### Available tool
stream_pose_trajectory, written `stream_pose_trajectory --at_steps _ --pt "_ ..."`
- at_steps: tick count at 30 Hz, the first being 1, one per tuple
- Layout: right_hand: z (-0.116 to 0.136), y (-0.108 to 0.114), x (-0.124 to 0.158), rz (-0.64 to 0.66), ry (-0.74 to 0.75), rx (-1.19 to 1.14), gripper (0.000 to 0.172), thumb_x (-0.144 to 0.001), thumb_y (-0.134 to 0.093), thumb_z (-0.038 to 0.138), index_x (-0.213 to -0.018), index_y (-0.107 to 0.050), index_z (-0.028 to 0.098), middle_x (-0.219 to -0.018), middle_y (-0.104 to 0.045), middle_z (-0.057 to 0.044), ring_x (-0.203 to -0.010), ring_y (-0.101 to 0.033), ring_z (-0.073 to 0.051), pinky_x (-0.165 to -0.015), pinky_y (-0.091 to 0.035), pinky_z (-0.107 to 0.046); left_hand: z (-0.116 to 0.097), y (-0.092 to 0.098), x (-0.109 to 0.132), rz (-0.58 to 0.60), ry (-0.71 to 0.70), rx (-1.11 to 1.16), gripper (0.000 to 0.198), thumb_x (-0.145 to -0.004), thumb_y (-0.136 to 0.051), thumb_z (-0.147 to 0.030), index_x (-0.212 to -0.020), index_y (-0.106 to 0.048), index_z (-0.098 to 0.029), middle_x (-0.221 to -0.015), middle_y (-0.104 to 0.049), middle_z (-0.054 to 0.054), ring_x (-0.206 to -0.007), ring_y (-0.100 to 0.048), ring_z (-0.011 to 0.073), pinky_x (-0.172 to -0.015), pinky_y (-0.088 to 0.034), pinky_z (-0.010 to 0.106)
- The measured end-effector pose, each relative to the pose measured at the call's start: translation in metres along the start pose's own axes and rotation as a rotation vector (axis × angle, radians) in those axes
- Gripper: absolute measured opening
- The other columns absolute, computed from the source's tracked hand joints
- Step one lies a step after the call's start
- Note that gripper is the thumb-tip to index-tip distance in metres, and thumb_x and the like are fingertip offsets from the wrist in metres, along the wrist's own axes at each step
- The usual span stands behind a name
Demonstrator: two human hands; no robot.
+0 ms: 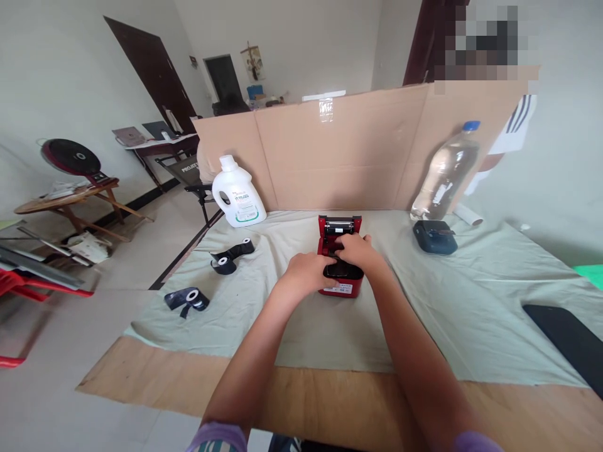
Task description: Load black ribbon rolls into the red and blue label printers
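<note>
A small red and black label printer (346, 287) stands on the cloth in front of me with its lid (339, 225) raised at the back. My left hand (306, 273) grips the printer's front left corner, with the thumb low on the front and the fingers over the top edge. Curled over the open compartment, my right hand (358, 251) has its fingertips down inside the printer. Whatever those fingertips pinch is hidden. To the left lie black ribbon rolls with white cores: a partly unwound pair (224, 265) and a single roll (193, 297).
The greenish cloth (325, 345) covers a wooden table. A white detergent jug (240, 194) and a cardboard screen (330, 163) stand behind. At right are a water bottle (447, 169), a dark rounded device (434, 237) and a black phone (565, 336). Someone stands beyond the cardboard.
</note>
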State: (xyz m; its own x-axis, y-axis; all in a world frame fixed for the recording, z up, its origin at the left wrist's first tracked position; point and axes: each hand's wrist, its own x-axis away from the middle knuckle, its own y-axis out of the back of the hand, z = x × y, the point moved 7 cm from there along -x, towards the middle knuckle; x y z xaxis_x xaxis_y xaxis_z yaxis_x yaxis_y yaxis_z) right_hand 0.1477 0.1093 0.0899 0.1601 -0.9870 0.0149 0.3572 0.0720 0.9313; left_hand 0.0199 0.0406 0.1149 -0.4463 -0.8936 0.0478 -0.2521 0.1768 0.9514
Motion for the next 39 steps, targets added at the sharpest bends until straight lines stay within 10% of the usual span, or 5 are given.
stream_pose_trajectory --at_steps 5,10,22,26,39 --pt "-0.029 0.044 0.010 -0.173 -0.087 -0.190 0.035 -0.089 -0.051 0.045 -0.068 -0.065 0.021 -0.075 -0.068 -0.005 -0.084 -0.061 -0.026 -0.098 -0.031 -0.054 -0.006 0.012 0.004 -0.056 -0.087 0.023 0.026 -0.089 -0.058 -0.032 -0.105 -0.077 -0.034 -0.097 -0.077 0.001 -0.082 -0.068 0.0216 -0.065 -0.042 0.027" --pt "-0.063 0.052 0.003 -0.592 -0.123 -0.520 0.041 -0.084 -0.055 0.051 -0.112 -0.064 0.022 -0.110 -0.069 -0.010 -0.100 -0.058 -0.027 -0.096 -0.038 -0.048 -0.017 0.023 0.012 -0.091 -0.180 -0.057 0.027 -0.087 -0.054 -0.017 -0.087 -0.079 -0.027 -0.083 -0.075 0.003 -0.073 -0.065 0.0187 -0.061 -0.035 0.027" --pt "-0.076 -0.004 0.024 -0.361 0.025 -0.938 0.027 -0.071 -0.066 0.049 -0.080 -0.065 0.023 -0.107 -0.062 -0.005 -0.093 -0.056 -0.022 -0.086 -0.048 -0.038 -0.035 0.017 0.013 -0.129 -0.297 -0.114 0.023 -0.082 -0.056 -0.017 -0.078 -0.077 -0.025 -0.070 -0.069 0.002 -0.063 -0.058 0.0165 -0.055 -0.026 0.028" --pt "-0.080 -0.044 0.027 -0.378 0.071 -1.141 0.049 -0.074 -0.063 0.040 -0.122 -0.059 0.032 -0.140 -0.051 -0.004 -0.124 -0.052 -0.027 -0.101 -0.048 -0.045 -0.030 0.016 0.014 -0.123 -0.285 -0.056 0.023 -0.083 -0.055 -0.018 -0.074 -0.076 -0.024 -0.065 -0.067 0.001 -0.057 -0.053 0.0144 -0.056 -0.025 0.029" --pt "-0.071 -0.073 0.027 -0.266 0.216 -1.519 0.060 -0.085 -0.062 0.048 -0.141 -0.048 0.035 -0.156 -0.042 0.003 -0.149 -0.031 -0.025 -0.124 -0.023 -0.050 0.078 -0.056 -0.055 -0.009 0.051 1.142 0.061 -0.089 -0.051 -0.038 -0.149 -0.043 -0.033 -0.148 -0.051 0.004 -0.127 -0.053 0.0246 -0.096 -0.048 0.035"
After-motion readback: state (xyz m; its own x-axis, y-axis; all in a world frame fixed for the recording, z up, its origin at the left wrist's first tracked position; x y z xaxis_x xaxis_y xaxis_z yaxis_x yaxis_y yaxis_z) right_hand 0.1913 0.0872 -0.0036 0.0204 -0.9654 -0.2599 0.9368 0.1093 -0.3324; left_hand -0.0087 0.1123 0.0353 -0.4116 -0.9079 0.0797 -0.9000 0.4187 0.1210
